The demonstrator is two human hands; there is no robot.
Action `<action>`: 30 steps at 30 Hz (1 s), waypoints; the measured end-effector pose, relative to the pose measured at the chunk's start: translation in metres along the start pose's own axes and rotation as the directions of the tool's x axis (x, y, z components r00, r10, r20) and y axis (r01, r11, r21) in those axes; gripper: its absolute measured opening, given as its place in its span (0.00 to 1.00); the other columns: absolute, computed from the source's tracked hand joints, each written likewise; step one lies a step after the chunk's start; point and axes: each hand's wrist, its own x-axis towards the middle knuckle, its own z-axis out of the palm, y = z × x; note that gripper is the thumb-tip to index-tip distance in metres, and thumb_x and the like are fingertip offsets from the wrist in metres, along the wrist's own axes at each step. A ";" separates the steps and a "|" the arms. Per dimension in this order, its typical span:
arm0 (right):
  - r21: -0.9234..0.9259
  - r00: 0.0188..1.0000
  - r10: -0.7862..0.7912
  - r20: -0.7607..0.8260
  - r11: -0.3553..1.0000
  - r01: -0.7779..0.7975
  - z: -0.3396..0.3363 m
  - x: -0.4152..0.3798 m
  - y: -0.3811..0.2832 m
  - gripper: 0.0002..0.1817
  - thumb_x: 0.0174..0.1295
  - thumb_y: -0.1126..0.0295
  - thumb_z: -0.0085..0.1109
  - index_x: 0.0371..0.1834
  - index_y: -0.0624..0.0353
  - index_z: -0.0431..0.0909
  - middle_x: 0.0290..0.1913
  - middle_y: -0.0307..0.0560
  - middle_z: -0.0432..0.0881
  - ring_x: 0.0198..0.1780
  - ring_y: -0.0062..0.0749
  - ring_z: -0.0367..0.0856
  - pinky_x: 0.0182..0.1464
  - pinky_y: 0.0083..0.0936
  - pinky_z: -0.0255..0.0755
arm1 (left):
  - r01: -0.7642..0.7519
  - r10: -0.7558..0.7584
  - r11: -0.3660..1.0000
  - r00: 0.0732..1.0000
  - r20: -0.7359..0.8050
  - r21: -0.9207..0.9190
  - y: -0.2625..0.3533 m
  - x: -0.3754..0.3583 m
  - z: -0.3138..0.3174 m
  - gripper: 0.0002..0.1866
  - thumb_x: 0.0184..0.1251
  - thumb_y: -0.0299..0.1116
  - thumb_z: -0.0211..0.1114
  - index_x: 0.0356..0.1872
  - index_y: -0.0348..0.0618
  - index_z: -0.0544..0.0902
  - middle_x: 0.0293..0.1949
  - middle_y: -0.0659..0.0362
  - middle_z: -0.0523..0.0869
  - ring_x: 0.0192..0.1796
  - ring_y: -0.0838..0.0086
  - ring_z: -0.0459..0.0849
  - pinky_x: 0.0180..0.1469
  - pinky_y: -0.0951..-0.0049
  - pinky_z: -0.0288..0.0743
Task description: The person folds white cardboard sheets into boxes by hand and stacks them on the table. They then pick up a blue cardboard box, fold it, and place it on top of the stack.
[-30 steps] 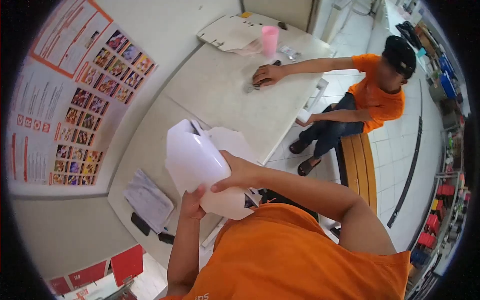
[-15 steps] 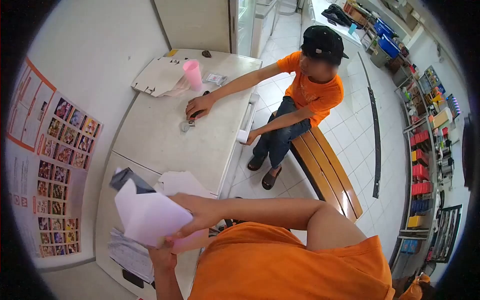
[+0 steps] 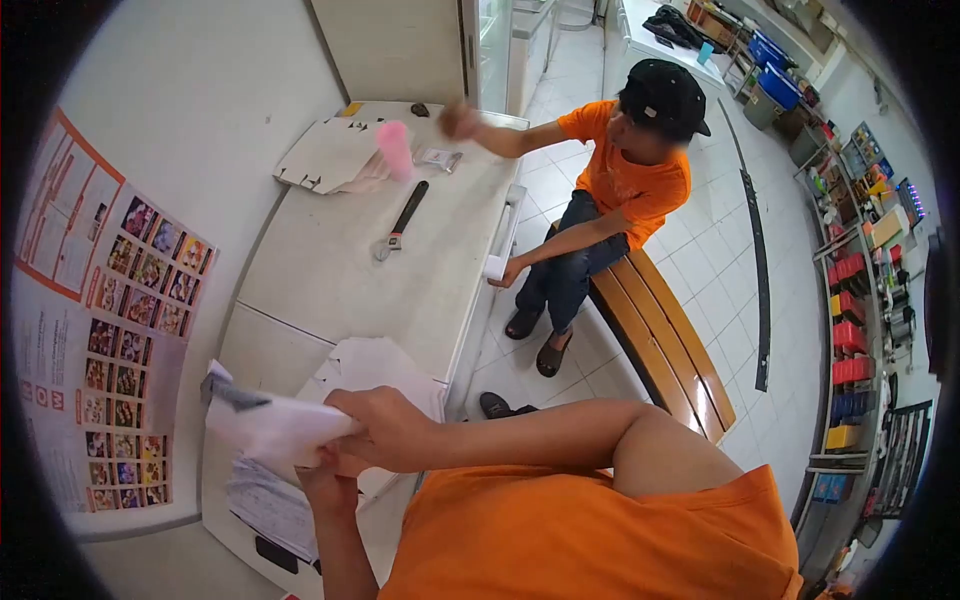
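My right hand (image 3: 385, 428) is closed on the near edge of a folded white paperboard piece (image 3: 275, 430), which has a dark grey patch at its far end. Below it, my left hand (image 3: 332, 482) grips the same piece from underneath; its fingers are partly hidden. The board is tilted and slightly blurred, held above the near part of the white table (image 3: 300, 270). Under and beyond it lies a flat white cut-out sheet (image 3: 375, 365). Papers with writing (image 3: 268, 505) rest on the table close to my left forearm.
A co-worker (image 3: 625, 180) sits on a wooden bench (image 3: 660, 345) across the table corner, one hand raised and blurred. An adjustable wrench (image 3: 408, 212), a pink cup (image 3: 395, 152), a small packet (image 3: 440, 158) and a dark phone-like object (image 3: 277, 555) are on the table.
The white piece has turned in my hands, from its broad face to a narrower, flatter view. The co-worker's hand has left the wrench and moved up past the cup.
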 end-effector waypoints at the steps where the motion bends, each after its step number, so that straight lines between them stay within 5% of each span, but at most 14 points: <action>1: 0.001 1.000 -0.001 0.001 1.000 0.001 0.002 0.001 0.002 0.23 0.53 0.63 0.74 0.49 0.61 0.79 0.42 0.59 0.85 0.45 0.56 0.85 0.47 0.39 0.77 | -0.003 0.004 1.000 0.999 -0.047 0.024 0.003 0.000 -0.001 0.37 0.59 0.39 0.78 0.66 0.40 0.68 0.59 0.57 0.77 0.61 0.65 0.79 0.63 0.61 0.77; 4: 0.055 1.000 0.021 0.009 0.998 -0.021 0.000 0.006 0.003 0.24 0.52 0.56 0.75 0.42 0.63 0.76 0.44 0.67 0.83 0.46 0.59 0.83 0.46 0.44 0.75 | -0.050 0.062 0.993 0.992 -0.108 0.105 0.006 -0.008 -0.016 0.38 0.57 0.41 0.79 0.65 0.41 0.69 0.57 0.56 0.79 0.59 0.63 0.81 0.60 0.61 0.79; 7: -0.091 0.964 -0.143 0.224 0.982 0.167 -0.021 0.019 0.003 0.22 0.59 0.58 0.71 0.50 0.60 0.78 0.47 0.55 0.85 0.49 0.47 0.85 0.48 0.39 0.75 | -0.067 0.088 0.982 0.989 -0.116 0.178 0.028 -0.028 -0.040 0.39 0.54 0.42 0.81 0.65 0.41 0.70 0.55 0.56 0.80 0.57 0.63 0.82 0.56 0.61 0.82; 9: 0.287 0.848 -0.177 0.499 0.957 0.031 -0.038 0.040 0.026 0.34 0.57 0.51 0.72 0.61 0.60 0.74 0.54 0.53 0.83 0.56 0.43 0.81 0.57 0.37 0.73 | -0.053 0.077 0.982 0.989 -0.124 0.182 0.042 -0.045 -0.050 0.40 0.52 0.42 0.82 0.64 0.41 0.71 0.54 0.59 0.80 0.57 0.63 0.82 0.56 0.60 0.82; 10: 0.072 0.932 -0.285 0.225 0.959 0.276 -0.043 0.048 0.040 0.39 0.57 0.50 0.72 0.65 0.61 0.70 0.57 0.54 0.81 0.59 0.41 0.78 0.61 0.36 0.71 | -0.121 0.148 0.978 0.977 -0.154 0.172 0.046 -0.052 -0.054 0.41 0.47 0.43 0.84 0.62 0.41 0.72 0.51 0.60 0.82 0.53 0.65 0.83 0.51 0.62 0.83; 11: -0.204 0.895 -0.444 -0.036 0.880 0.428 -0.047 0.056 0.051 0.43 0.56 0.49 0.73 0.70 0.62 0.66 0.59 0.55 0.79 0.62 0.40 0.75 0.65 0.35 0.69 | -0.188 0.218 0.968 0.959 -0.184 0.165 0.048 -0.059 -0.061 0.43 0.42 0.43 0.86 0.60 0.42 0.74 0.47 0.60 0.83 0.48 0.66 0.85 0.45 0.63 0.84; 14: -0.343 0.883 -0.347 -0.317 0.909 0.235 -0.085 0.081 0.058 0.45 0.56 0.53 0.74 0.71 0.65 0.63 0.64 0.57 0.74 0.65 0.40 0.72 0.68 0.32 0.66 | -0.008 0.042 0.980 0.985 -0.168 0.198 0.019 -0.063 -0.162 0.43 0.34 0.44 0.89 0.54 0.42 0.76 0.38 0.62 0.85 0.38 0.70 0.85 0.38 0.68 0.82; 15: 0.027 0.988 -0.154 0.015 0.988 0.154 -0.092 0.083 0.060 0.45 0.54 0.55 0.75 0.71 0.65 0.64 0.66 0.57 0.72 0.66 0.40 0.72 0.68 0.32 0.66 | -0.012 0.046 0.980 0.985 -0.169 0.199 0.028 -0.062 -0.133 0.43 0.34 0.44 0.89 0.54 0.42 0.76 0.38 0.62 0.85 0.38 0.70 0.85 0.38 0.68 0.82; 16: 0.335 0.917 -0.065 0.394 0.939 -0.078 -0.095 0.083 0.064 0.45 0.53 0.57 0.76 0.71 0.65 0.65 0.69 0.57 0.71 0.67 0.40 0.71 0.69 0.33 0.66 | -0.046 0.071 0.994 0.961 -0.266 0.099 0.047 -0.061 -0.078 0.41 0.34 0.43 0.89 0.52 0.42 0.76 0.34 0.62 0.84 0.35 0.71 0.84 0.35 0.69 0.80; 18: 0.312 0.814 -0.030 0.581 0.931 -0.188 -0.086 0.070 0.084 0.41 0.53 0.65 0.76 0.69 0.65 0.67 0.63 0.51 0.77 0.63 0.36 0.76 0.66 0.33 0.69 | -0.091 0.085 0.996 0.930 -0.357 0.001 0.059 -0.058 -0.049 0.39 0.34 0.42 0.89 0.50 0.42 0.77 0.31 0.63 0.84 0.31 0.72 0.83 0.33 0.71 0.79; 21: 0.622 0.930 0.060 0.362 0.727 -0.289 -0.079 0.045 0.061 0.27 0.60 0.69 0.70 0.62 0.65 0.75 0.50 0.44 0.84 0.50 0.24 0.80 0.55 0.26 0.73 | -0.029 0.082 0.982 0.955 -0.286 0.185 0.065 -0.049 -0.053 0.40 0.37 0.40 0.89 0.54 0.41 0.77 0.38 0.62 0.85 0.39 0.70 0.85 0.38 0.70 0.80; 25: 0.463 0.981 0.147 0.124 0.866 -0.188 -0.031 0.049 0.076 0.24 0.64 0.69 0.65 0.62 0.64 0.75 0.49 0.45 0.84 0.48 0.27 0.80 0.54 0.28 0.74 | -0.139 0.196 0.938 0.969 -0.152 0.318 0.047 -0.049 -0.048 0.43 0.40 0.36 0.87 0.61 0.40 0.74 0.51 0.58 0.83 0.52 0.65 0.83 0.53 0.64 0.79; 27: 0.326 0.872 0.224 -0.436 0.942 -0.078 0.018 0.048 0.086 0.22 0.69 0.65 0.60 0.63 0.63 0.74 0.51 0.47 0.83 0.48 0.29 0.80 0.55 0.29 0.73 | -0.154 0.221 0.922 0.963 -0.156 0.354 0.037 -0.046 -0.035 0.44 0.41 0.36 0.87 0.63 0.39 0.73 0.54 0.56 0.82 0.55 0.63 0.82 0.57 0.61 0.78; 30: 0.415 0.848 0.218 -0.483 0.910 0.002 0.031 0.037 0.082 0.24 0.72 0.61 0.57 0.66 0.63 0.71 0.54 0.49 0.81 0.52 0.30 0.77 0.57 0.30 0.72 | -0.219 0.237 0.913 0.972 -0.010 0.343 0.038 -0.040 -0.031 0.44 0.42 0.33 0.86 0.63 0.40 0.73 0.54 0.55 0.82 0.56 0.63 0.82 0.60 0.59 0.76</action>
